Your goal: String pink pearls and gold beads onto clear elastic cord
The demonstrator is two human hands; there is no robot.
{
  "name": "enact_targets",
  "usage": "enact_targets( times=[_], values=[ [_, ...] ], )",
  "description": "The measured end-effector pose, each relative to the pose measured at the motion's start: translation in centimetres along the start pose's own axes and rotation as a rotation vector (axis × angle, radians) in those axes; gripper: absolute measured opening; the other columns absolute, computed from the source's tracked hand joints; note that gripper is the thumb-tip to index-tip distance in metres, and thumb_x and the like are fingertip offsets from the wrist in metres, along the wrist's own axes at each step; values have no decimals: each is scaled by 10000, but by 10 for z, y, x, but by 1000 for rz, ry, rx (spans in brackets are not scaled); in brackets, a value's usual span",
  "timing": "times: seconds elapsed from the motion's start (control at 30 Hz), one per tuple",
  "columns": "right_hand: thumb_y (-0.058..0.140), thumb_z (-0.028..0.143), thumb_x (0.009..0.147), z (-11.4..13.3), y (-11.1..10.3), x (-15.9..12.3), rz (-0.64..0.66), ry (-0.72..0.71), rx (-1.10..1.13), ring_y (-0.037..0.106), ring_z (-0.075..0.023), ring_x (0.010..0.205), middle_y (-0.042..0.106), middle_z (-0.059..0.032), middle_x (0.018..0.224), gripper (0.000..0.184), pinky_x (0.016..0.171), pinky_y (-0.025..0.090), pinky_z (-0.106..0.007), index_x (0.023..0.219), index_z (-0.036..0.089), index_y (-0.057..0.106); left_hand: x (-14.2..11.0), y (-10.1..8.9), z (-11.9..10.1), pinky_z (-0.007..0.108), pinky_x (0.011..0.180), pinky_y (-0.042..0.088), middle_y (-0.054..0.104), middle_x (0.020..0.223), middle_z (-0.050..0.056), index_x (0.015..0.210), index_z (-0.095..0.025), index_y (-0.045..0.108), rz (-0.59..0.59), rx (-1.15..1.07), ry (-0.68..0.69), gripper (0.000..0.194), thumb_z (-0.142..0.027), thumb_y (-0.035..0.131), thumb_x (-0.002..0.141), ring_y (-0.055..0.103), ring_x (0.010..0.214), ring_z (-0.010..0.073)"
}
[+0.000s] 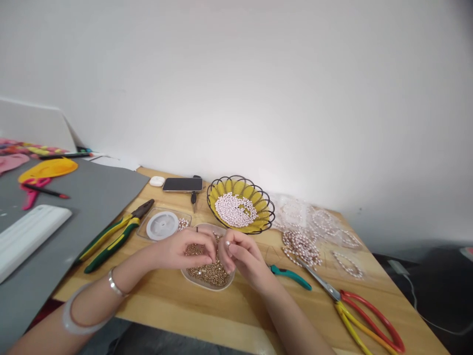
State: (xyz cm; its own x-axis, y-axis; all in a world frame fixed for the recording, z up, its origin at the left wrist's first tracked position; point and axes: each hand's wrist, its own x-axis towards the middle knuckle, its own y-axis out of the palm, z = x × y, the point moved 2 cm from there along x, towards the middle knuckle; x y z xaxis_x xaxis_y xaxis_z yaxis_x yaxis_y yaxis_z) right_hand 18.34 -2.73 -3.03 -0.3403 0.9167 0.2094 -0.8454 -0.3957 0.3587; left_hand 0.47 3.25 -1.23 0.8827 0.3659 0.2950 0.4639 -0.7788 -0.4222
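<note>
My left hand (185, 249) and my right hand (240, 256) meet over a shallow dish of small gold beads (209, 273) on the wooden table (185, 305). Both hands have their fingers pinched together. A white pearl bead (227, 243) shows at the fingertips of my right hand. What my left hand pinches is too small to name. Two bracelets sit on my left wrist. Behind the hands stands a black wire basket with a yellow liner (241, 203), filled with white pearl beads.
Green-and-yellow pliers (114, 235) and a clear box with a cord spool (162, 225) lie left. A phone (182, 184) and earbud case (157, 181) sit at the back. Teal-handled pliers (291, 276), red-and-yellow scissors (364, 315) and pearl strands (301, 246) lie right. A grey mat (74, 197) covers the left.
</note>
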Motion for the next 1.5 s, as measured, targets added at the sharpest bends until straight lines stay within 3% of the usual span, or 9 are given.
enact_targets(
  times=[0.33,0.53,0.93,1.5],
  values=[
    [625,396,946,6,4,0,43,33,-47,433,-104,498,517,49,571,306,554,339,-242,751,182,526,-3,-12,6,238,667,442,636,815,21,871,-165,712,-293,-252,-114,109,-274,718,874,573,743,133],
    [632,439,937,8,6,-1,90,79,-61,429,-98,503,522,49,588,327,560,345,-238,770,186,512,-3,-16,7,238,638,430,608,765,17,826,-149,723,-394,-345,-111,241,-387,763,835,542,685,127],
    [665,423,913,6,6,-4,171,139,-55,410,-86,487,508,54,553,351,526,309,-231,724,183,491,-4,-16,10,238,632,408,601,775,14,830,-177,758,-426,-391,-77,217,-393,771,831,536,691,124],
    [672,457,901,6,6,-3,153,177,-73,405,-86,489,514,55,554,365,521,312,-231,727,183,504,-4,-16,7,230,603,413,594,762,21,822,-149,740,-406,-381,-64,273,-421,763,834,530,654,116]
  ],
)
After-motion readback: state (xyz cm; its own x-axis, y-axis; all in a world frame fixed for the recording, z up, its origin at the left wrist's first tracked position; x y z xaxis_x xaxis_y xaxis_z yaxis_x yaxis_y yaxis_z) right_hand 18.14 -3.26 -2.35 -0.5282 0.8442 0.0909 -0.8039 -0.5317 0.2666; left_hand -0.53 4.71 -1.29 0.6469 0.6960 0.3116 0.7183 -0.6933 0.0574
